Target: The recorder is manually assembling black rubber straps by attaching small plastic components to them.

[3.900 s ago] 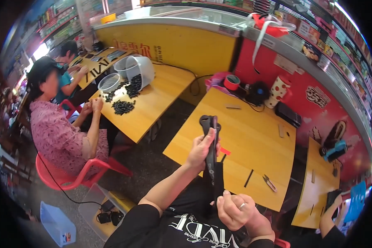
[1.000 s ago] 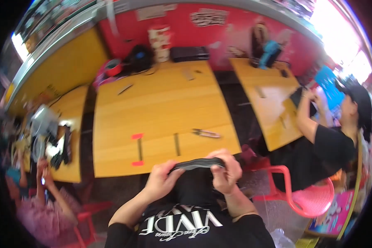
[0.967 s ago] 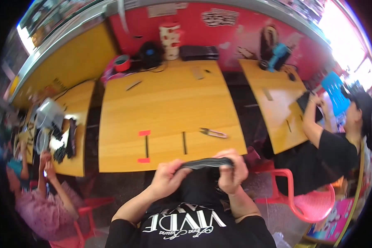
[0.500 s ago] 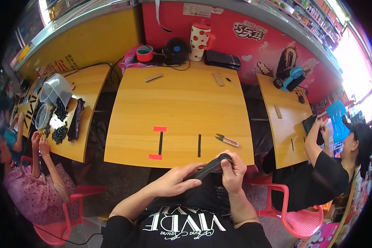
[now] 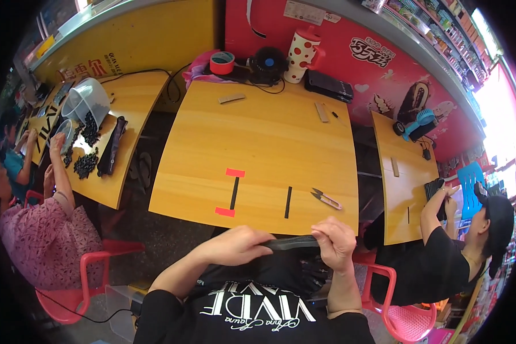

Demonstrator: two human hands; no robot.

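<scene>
A bundle of black strips (image 5: 292, 243) is stretched sideways in front of my torso, just off the near edge of the table. My left hand (image 5: 241, 245) is closed on its left end, thumb underneath and fingers over the top. At the other end, my right hand (image 5: 335, 242) pinches the bundle between thumb and fingers. On the tabletop beyond lies a pair of thread snips (image 5: 327, 199) with pink handles. A single black strip (image 5: 288, 202) lies left of the snips. Farther left, another dark strip (image 5: 234, 193) runs between two red tape pieces (image 5: 235, 172).
My wooden table (image 5: 258, 132) holds a spotted tumbler (image 5: 301, 55), tape roll (image 5: 222, 63), small fan (image 5: 269, 64) and black pouch (image 5: 328, 86) at the back. People sit at side tables: a patterned sleeve (image 5: 40, 215) left, a black cap (image 5: 501, 215) right. Pink chairs (image 5: 89, 275) flank me.
The bundle has turned from slanted to nearly level, and my left hand has closed on its end. The view has shifted. The person at left has raised a hand toward the tubs.
</scene>
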